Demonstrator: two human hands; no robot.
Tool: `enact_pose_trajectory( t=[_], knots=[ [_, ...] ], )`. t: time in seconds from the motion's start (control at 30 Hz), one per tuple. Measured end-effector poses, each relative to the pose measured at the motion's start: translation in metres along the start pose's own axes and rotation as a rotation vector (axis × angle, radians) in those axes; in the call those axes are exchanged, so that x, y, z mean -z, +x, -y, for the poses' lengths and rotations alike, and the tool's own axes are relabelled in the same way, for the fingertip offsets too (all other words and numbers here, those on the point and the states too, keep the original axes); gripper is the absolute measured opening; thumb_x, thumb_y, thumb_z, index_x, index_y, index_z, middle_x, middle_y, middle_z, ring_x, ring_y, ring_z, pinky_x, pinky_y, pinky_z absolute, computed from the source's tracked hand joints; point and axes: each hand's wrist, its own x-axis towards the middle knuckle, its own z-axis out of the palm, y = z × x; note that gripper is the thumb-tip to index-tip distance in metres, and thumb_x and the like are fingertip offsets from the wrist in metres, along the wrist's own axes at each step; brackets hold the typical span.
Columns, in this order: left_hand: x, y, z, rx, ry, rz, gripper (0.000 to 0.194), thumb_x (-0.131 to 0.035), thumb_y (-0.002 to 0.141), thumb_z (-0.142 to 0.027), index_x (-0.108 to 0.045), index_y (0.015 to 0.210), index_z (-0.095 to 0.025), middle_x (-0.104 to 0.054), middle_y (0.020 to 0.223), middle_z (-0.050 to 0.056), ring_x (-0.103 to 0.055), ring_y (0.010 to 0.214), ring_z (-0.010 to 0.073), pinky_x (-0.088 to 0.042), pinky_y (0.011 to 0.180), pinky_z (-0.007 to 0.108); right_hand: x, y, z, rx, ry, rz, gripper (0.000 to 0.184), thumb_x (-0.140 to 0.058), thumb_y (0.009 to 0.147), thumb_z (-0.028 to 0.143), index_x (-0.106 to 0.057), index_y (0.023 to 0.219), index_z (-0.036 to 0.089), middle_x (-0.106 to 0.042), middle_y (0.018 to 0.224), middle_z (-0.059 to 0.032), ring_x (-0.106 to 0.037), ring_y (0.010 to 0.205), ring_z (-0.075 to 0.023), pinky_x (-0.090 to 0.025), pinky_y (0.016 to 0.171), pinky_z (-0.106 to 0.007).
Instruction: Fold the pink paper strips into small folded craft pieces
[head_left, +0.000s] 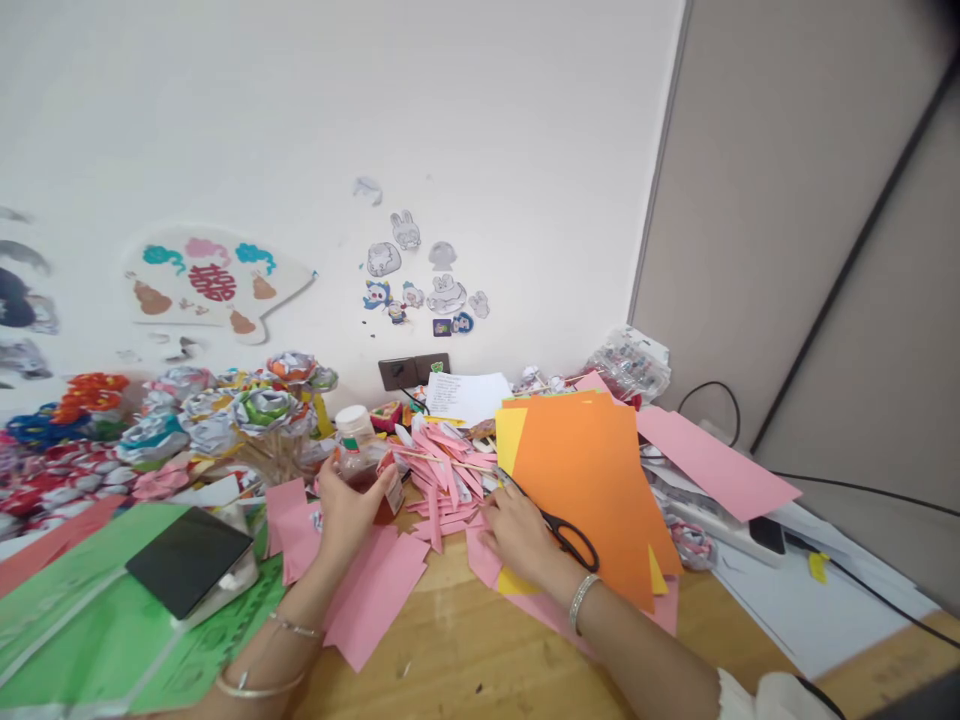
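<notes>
Left hand (349, 512): noted as curved, with the thumb set apart from the fingers. A small dark reddish box (393, 494) with a pale printed side was seen beside the thumb tip, and a white-capped jar (353, 422) rose just behind the hand. Whether either was gripped could not be told, since the contact was partly hidden by the hand itself.

Right hand (517, 532): recorded palm down, with fingers bent, at the right edge of a loose heap of pink paper strips (448, 468). Whether a strip was pinched could not be told. The heap was placed between the two hands, extending beyond the fingertips towards the wall.

Scissors (555, 522): black-handled, laid on orange sheets (589, 470), just beside the right hand, with the handles directed towards the near edge of the table (450, 650).

Yellow sheet (509, 436): partly covered by the orange sheets.

Pink sheets (379, 600): spread on the table, near the left wrist.

Paper flowers (266, 410): massed along the wall, left of the jar.

Black square panel (190, 560): rested over green packaging (67, 600), left of the left forearm.
</notes>
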Motion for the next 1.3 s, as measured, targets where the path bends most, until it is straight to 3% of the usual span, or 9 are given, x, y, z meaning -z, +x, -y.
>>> enact_pose_trajectory(
  t=[0.1, 0.23, 0.37, 0.47, 0.7, 0.83, 1.03, 1.3],
  knots=[
    [0.016, -0.011, -0.007, -0.084, 0.075, -0.045, 0.071, -0.061, 0.064, -0.043, -0.034, 0.120, -0.012, -0.045, 0.115, 0.014, -0.041, 0.112, 0.0320, -0.034, 0.094, 0.048, -0.007, -0.001, -0.001, -0.036, 0.032, -0.088, 0.019, -0.057, 0.075, 0.027, -0.062, 0.087, 0.014, -0.058, 0.093, -0.0098, -0.045, 0.098, -0.0237, -0.031, 0.092, -0.035],
    [0.034, -0.042, -0.027, -0.234, 0.186, -0.050, 0.047, -0.053, 0.073, -0.036, -0.043, 0.111, -0.011, -0.050, 0.105, 0.014, -0.045, 0.106, 0.0312, -0.035, 0.091, 0.047, -0.010, -0.002, -0.002, -0.110, 0.288, -0.119, 0.012, -0.056, 0.072, 0.014, -0.059, 0.084, 0.016, -0.059, 0.088, -0.0049, -0.051, 0.088, -0.0178, -0.039, 0.080, -0.029],
    [0.024, -0.075, -0.046, -0.461, 0.053, 0.426, 0.019, -0.047, 0.079, -0.025, -0.056, 0.093, -0.018, -0.056, 0.099, 0.009, -0.053, 0.095, 0.0240, -0.044, 0.082, 0.038, -0.007, -0.006, 0.001, -0.087, 0.452, -0.114, 0.013, -0.053, 0.074, 0.011, -0.058, 0.084, 0.018, -0.060, 0.084, -0.0022, -0.053, 0.081, -0.0151, -0.041, 0.071, -0.025],
    [0.007, -0.089, -0.049, -0.475, 0.027, 0.601, 0.021, -0.041, 0.081, -0.018, -0.062, 0.083, -0.019, -0.061, 0.088, 0.008, -0.057, 0.086, 0.0216, -0.047, 0.075, 0.035, -0.008, -0.007, 0.003, -0.115, 0.288, -0.193, 0.013, -0.056, 0.073, 0.013, -0.060, 0.085, 0.017, -0.057, 0.091, -0.0065, -0.048, 0.090, -0.0206, -0.037, 0.079, -0.032],
    [-0.007, -0.104, -0.031, -0.502, 0.035, 0.588, 0.026, -0.040, 0.081, -0.014, -0.062, 0.096, -0.015, -0.063, 0.090, 0.011, -0.057, 0.086, 0.0223, -0.048, 0.075, 0.036, -0.018, -0.007, 0.002, -0.101, 0.267, -0.201, 0.011, -0.059, 0.071, 0.011, -0.059, 0.079, 0.019, -0.052, 0.088, -0.0043, -0.046, 0.094, -0.0214, -0.036, 0.082, -0.034],
    [-0.006, -0.108, -0.028, -0.521, 0.054, 0.567, 0.024, -0.043, 0.080, -0.015, -0.064, 0.092, -0.014, -0.063, 0.089, 0.012, -0.057, 0.086, 0.0228, -0.048, 0.076, 0.036, -0.020, -0.008, 0.002, -0.110, 0.203, -0.202, 0.012, -0.062, 0.070, 0.017, -0.056, 0.080, 0.017, -0.052, 0.087, -0.0061, -0.046, 0.093, -0.0237, -0.034, 0.085, -0.038],
    [-0.009, -0.106, -0.028, -0.537, 0.117, 0.571, 0.024, -0.045, 0.078, -0.015, -0.066, 0.090, -0.014, -0.064, 0.087, 0.012, -0.058, 0.083, 0.0237, -0.048, 0.072, 0.037, -0.025, -0.007, 0.001, -0.127, 0.257, -0.214, 0.010, -0.060, 0.070, 0.013, -0.054, 0.076, 0.019, -0.055, 0.085, -0.0036, -0.048, 0.088, -0.0213, -0.037, 0.081, -0.035],
    [-0.006, -0.105, -0.029, -0.694, 0.234, 0.636, 0.025, -0.046, 0.076, -0.011, -0.067, 0.086, -0.020, -0.064, 0.091, 0.010, -0.055, 0.087, 0.0250, -0.046, 0.073, 0.041, -0.022, -0.006, 0.002, -0.138, 0.231, -0.159, 0.017, -0.054, 0.072, 0.009, -0.056, 0.086, 0.018, -0.057, 0.086, -0.0058, -0.049, 0.087, -0.0218, -0.037, 0.079, -0.035]
  ],
)
